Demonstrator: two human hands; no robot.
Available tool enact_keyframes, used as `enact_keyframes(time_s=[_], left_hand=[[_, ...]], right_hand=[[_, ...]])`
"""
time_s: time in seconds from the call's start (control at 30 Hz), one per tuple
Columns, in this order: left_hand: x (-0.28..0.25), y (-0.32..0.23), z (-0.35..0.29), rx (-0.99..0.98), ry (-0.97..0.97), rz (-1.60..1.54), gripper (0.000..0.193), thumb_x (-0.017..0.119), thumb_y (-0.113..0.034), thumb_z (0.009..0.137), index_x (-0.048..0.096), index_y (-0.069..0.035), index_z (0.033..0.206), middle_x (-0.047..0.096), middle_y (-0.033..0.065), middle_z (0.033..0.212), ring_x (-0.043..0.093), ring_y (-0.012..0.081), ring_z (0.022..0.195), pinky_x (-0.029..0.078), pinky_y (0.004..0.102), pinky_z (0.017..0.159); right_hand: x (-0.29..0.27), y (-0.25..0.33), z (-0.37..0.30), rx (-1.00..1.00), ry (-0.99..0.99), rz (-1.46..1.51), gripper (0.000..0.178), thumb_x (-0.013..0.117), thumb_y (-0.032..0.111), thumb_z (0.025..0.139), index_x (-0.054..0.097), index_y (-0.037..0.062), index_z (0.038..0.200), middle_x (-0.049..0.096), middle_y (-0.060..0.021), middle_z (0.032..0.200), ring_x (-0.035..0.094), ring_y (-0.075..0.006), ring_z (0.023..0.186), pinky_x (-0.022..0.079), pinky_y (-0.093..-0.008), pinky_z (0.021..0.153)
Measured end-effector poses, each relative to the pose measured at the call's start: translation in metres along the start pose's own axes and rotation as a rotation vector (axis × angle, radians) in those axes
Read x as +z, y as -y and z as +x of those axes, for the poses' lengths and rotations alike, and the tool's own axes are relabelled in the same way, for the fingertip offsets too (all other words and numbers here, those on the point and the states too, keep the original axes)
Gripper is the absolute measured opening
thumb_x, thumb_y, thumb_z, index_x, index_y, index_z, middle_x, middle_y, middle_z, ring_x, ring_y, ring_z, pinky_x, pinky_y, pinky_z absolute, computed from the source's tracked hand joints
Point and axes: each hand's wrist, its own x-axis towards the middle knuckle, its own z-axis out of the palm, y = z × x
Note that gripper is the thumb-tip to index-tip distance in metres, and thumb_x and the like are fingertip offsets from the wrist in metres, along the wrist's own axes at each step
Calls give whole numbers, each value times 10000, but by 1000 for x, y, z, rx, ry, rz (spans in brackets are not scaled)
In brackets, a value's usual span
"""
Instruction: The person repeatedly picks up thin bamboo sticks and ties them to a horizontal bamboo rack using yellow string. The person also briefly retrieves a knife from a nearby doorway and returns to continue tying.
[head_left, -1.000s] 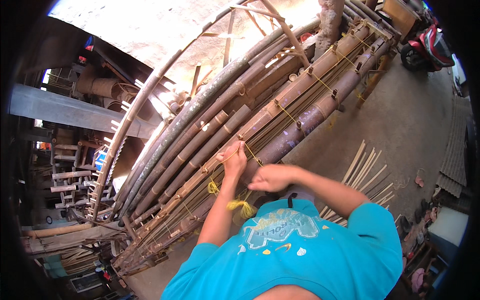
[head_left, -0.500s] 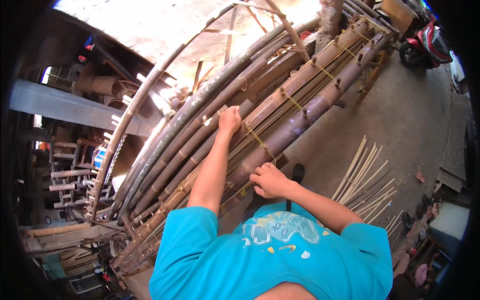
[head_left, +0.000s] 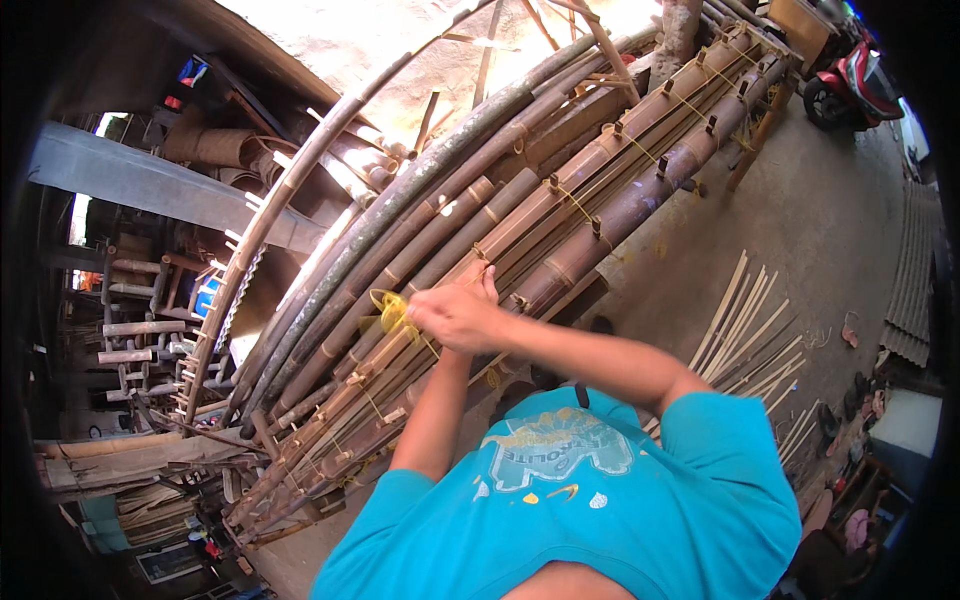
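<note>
A long frame of split bamboo strips lies between two bamboo poles with short pegs, the outer one a thick dark pole (head_left: 640, 190). Yellow cord (head_left: 576, 203) zigzags across the strips from peg to peg. My right hand (head_left: 458, 318) is closed on a loose bundle of yellow cord (head_left: 392, 311) and crosses over my left wrist, above the inner pole. Just beyond it, my left hand (head_left: 484, 277) rests by a peg of the inner bamboo pole (head_left: 600, 150). Its visible fingers are curled; what they grip is hidden behind my right hand.
Several bamboo poles (head_left: 440, 205) lie beyond the frame, with a curved pegged rail (head_left: 262, 215) at left. Thin split sticks (head_left: 745, 335) are spread on the concrete floor at right. A red motorbike (head_left: 855, 85) stands at the far right.
My right hand has swung left and up from the outer pole, across my left wrist, carrying the yellow bundle. My left hand has shifted slightly nearer and right. The view has tilted a little.
</note>
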Motion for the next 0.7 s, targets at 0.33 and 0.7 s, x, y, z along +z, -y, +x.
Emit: enact_keyframes(time_s=[0.33,0.7], left_hand=[[-29,-22,9,-105,70,-50,279,509,-307,984,675,-90,1039,665,223,900,637,425,874,481,480,727],[-58,-52,78,-106,-52,-638,298,500,-219,1031,679,1,943,693,42,803,646,96,756,506,267,695]], right_hand=[[-101,-14,51,300,279,912,466,433,405,1026,674,31,885,650,-86,800,563,-153,740,471,-334,705],[-37,-84,-108,117,332,11,441,515,331,975,600,-4,700,562,-228,660,571,-401,650,461,-452,666]])
